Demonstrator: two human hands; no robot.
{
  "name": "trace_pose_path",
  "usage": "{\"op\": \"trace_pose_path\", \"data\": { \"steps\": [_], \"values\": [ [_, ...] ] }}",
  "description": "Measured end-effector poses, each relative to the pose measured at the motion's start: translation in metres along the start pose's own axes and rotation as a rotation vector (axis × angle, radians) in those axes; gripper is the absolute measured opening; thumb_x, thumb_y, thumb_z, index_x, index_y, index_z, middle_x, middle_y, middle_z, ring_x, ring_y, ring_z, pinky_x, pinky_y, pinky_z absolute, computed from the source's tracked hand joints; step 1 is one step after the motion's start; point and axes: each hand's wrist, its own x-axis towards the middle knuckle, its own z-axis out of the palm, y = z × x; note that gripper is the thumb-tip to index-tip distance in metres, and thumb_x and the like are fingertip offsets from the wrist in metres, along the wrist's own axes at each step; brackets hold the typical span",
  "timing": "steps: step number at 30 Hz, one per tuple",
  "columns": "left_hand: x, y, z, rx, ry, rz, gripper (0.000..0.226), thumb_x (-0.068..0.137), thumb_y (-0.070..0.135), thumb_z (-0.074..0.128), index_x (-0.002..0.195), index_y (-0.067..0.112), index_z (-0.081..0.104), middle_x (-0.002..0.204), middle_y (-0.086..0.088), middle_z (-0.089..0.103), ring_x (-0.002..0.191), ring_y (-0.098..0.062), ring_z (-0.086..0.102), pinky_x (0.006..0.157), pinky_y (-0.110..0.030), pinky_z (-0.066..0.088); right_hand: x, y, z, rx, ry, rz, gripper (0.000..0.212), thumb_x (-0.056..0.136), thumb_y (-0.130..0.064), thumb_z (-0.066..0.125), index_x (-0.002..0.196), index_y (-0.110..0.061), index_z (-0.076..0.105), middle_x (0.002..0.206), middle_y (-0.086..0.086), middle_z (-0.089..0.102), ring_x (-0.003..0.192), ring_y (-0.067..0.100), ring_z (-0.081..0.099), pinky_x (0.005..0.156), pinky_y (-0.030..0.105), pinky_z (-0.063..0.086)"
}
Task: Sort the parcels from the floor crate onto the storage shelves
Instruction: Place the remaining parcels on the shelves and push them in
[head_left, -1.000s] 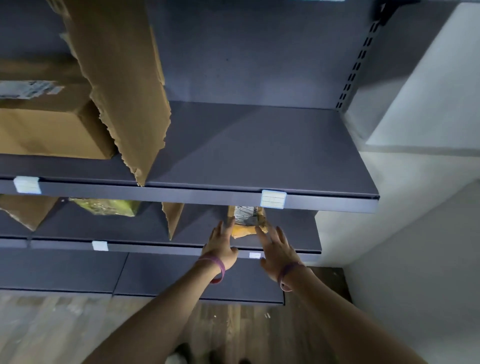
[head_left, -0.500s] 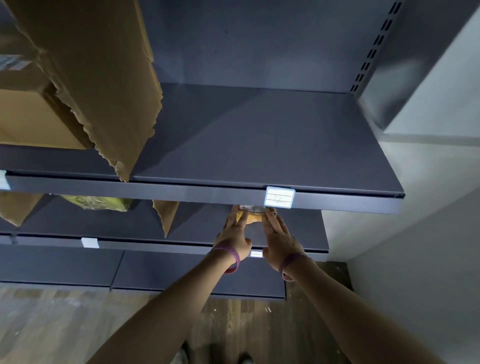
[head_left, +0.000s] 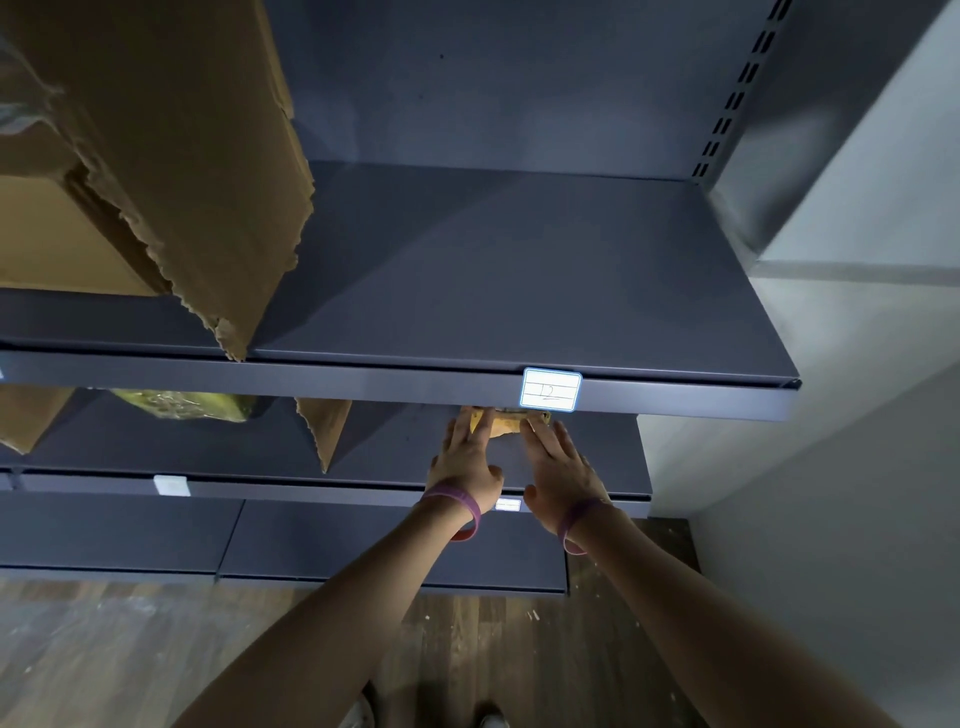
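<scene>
A small yellow-brown parcel lies on the lower dark shelf, mostly hidden under the front lip of the shelf above. My left hand touches its left side with straight fingers. My right hand touches its right side the same way. Both wrists wear purple bands. The floor crate is out of view.
The upper shelf carries a white label marked 12 on its lip. A torn cardboard sheet and a brown box stand at its left. A green-wrapped parcel and cardboard divider sit on the lower shelf. A grey wall rises right.
Both hands have pushed the small parcel further back on the lower shelf, so most of it now hides behind the upper shelf's lip. The view has tilted closer to the shelves.
</scene>
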Motion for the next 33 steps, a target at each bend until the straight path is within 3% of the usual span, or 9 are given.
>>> {"op": "trace_pose_path", "data": {
  "steps": [13,19,27,33],
  "values": [
    [-0.087,0.025,-0.038,0.04,-0.019,0.009,0.077,0.095,0.024,0.049,0.151,0.033,-0.003,0.16,0.004,-0.007,0.147,-0.023,-0.006,0.118,-0.047,0.014,-0.073,-0.033,-0.046,0.036,-0.015,0.022,0.087,0.093,-0.03,0.056,0.152,-0.026,-0.008,0.162,-0.001,-0.007,0.148,0.031,-0.006,0.118,0.047,0.013],
    [-0.136,0.047,-0.084,0.09,0.114,0.103,0.072,0.092,0.024,0.047,0.151,0.035,0.008,0.16,0.007,0.001,0.147,-0.022,0.003,0.116,-0.048,0.019,-0.107,-0.071,-0.092,-0.011,0.064,-0.014,0.082,0.092,-0.03,0.055,0.152,-0.024,0.001,0.161,-0.001,0.003,0.148,0.028,0.008,0.118,0.045,0.021],
    [-0.194,0.058,-0.155,0.164,0.248,0.248,0.069,0.093,0.037,0.046,0.15,0.037,0.007,0.16,0.005,0.004,0.147,-0.021,0.003,0.117,-0.044,0.012,-0.151,-0.118,-0.151,-0.028,0.222,-0.009,0.078,0.089,-0.035,0.053,0.152,-0.023,0.009,0.16,0.0,0.013,0.147,0.024,0.011,0.118,0.043,0.02],
    [-0.235,0.054,-0.208,0.129,0.328,0.328,0.071,0.09,0.04,0.047,0.149,0.041,0.007,0.16,0.007,0.001,0.148,-0.021,-0.002,0.118,-0.047,0.007,-0.184,-0.148,-0.189,-0.048,0.329,0.001,0.078,0.092,-0.037,0.054,0.152,-0.027,0.006,0.16,-0.003,0.01,0.148,0.028,0.008,0.118,0.044,0.021]
  ]
}}
